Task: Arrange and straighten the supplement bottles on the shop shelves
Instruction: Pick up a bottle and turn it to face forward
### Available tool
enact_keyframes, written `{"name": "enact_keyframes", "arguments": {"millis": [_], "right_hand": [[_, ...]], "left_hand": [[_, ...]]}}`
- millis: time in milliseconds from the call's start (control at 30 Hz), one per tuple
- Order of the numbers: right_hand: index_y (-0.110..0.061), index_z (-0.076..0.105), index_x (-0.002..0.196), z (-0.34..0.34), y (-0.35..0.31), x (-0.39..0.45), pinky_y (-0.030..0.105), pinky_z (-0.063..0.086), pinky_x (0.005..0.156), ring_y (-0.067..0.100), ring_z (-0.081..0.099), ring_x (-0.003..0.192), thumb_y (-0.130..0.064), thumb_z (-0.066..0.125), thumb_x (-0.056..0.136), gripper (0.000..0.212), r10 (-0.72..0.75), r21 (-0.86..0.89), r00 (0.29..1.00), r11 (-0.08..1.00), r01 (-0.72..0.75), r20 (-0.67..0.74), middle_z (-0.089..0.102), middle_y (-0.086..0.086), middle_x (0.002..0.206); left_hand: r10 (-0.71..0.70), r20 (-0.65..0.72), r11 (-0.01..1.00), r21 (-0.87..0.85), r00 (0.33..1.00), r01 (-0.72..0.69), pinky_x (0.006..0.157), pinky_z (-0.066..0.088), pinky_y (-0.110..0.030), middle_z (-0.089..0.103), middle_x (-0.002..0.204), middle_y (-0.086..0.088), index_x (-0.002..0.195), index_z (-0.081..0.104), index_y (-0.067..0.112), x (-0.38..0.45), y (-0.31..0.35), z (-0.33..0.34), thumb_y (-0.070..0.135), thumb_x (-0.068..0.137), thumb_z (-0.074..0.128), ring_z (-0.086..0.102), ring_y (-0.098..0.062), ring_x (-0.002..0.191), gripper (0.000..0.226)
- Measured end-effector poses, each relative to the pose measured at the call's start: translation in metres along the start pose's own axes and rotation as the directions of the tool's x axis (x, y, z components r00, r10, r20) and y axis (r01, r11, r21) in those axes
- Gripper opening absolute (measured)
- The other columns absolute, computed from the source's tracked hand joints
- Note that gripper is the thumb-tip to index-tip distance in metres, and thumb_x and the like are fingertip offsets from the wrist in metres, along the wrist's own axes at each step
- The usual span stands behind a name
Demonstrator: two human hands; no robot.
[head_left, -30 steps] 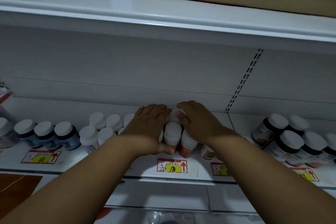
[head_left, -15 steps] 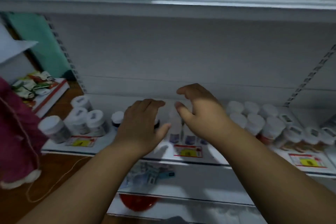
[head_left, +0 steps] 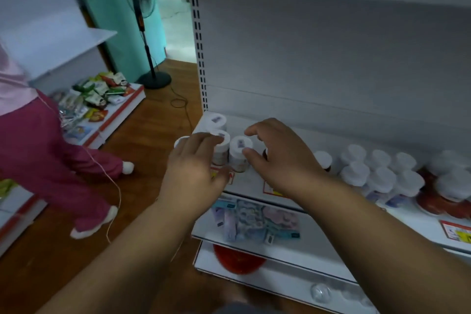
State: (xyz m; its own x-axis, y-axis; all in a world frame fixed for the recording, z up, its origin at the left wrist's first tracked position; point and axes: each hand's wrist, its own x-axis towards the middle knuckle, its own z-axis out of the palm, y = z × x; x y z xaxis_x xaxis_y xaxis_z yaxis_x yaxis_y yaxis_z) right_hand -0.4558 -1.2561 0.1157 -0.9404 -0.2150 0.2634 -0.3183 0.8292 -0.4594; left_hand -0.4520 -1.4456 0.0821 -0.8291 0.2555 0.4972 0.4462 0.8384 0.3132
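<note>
Both hands are at the white-capped bottles [head_left: 239, 151] on the shelf's [head_left: 251, 181] left end, left hand [head_left: 196, 173] loosely spread, right hand [head_left: 277, 155] curled apart, gripping nothing. Looks like they're mid-straightening this cluster, so next up is probably closing in and nudging them square.

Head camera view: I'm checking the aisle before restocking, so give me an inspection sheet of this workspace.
Surface: white shelf with red and yellow price tags on its front edge.
Job's things: white-capped bottles at the shelf's left end; more capped bottles to the right.
Clutter: flat packets on the shelf below.
Hands: left hand rests fingers on a cap; right hand curls beside a bottle, grip unclear.
Cables: thin white cord; dark cord coiled on the floor.
Surroundings: standing fan, snack packets, a person in pink.
</note>
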Motion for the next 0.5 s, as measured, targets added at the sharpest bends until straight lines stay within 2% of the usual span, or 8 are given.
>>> {"name": "enact_keyframes", "arguments": {"millis": [133,267,367,500], "right_hand": [[-0.023,0.056,0.121,0.026,-0.007,0.016,0.027,0.033,0.083,0.019,0.046,0.109,-0.031,0.060,0.091,0.031,0.057,-0.092,0.998,0.994,-0.054,0.029,0.052,0.000,0.120],[-0.020,0.056,0.127,0.052,-0.011,0.034,0.032,0.034,0.089,0.024,0.044,0.113,-0.028,0.059,0.091,0.037,0.112,-0.193,0.994,0.975,-0.107,0.017,0.052,0.004,0.125],[-0.021,0.056,0.128,0.072,-0.012,0.045,0.036,0.038,0.087,0.027,0.044,0.111,-0.030,0.058,0.090,0.039,0.180,-0.283,0.984,0.943,-0.175,-0.008,0.053,0.006,0.122],[-0.025,0.058,0.127,0.091,-0.012,0.053,0.038,0.038,0.087,0.028,0.045,0.110,-0.033,0.058,0.089,0.038,0.243,-0.357,0.970,0.906,-0.227,-0.001,0.053,0.005,0.119]], "left_hand": [[-0.102,-0.007,0.986,0.131,0.995,0.102,0.080,0.046,-0.046,0.058,0.117,-0.020,0.117,0.061,0.006,-0.006,-0.047,-0.006,0.026,0.067,0.077,0.053,-0.039,0.102,0.056],[-0.131,0.140,0.976,0.193,0.981,0.102,0.086,0.045,-0.045,0.055,0.125,-0.011,0.121,0.058,0.017,0.009,-0.086,0.001,0.030,0.069,0.078,0.050,-0.034,0.110,0.057],[-0.129,0.239,0.985,0.142,0.962,0.097,0.089,0.043,-0.036,0.052,0.127,0.000,0.124,0.054,0.028,0.024,-0.105,0.014,0.025,0.073,0.076,0.047,-0.024,0.114,0.055],[-0.022,0.250,1.000,0.003,0.968,0.021,0.093,0.045,-0.032,0.052,0.126,-0.001,0.124,0.056,0.022,0.037,-0.125,0.029,0.014,0.076,0.076,0.051,-0.024,0.115,0.053]]}}
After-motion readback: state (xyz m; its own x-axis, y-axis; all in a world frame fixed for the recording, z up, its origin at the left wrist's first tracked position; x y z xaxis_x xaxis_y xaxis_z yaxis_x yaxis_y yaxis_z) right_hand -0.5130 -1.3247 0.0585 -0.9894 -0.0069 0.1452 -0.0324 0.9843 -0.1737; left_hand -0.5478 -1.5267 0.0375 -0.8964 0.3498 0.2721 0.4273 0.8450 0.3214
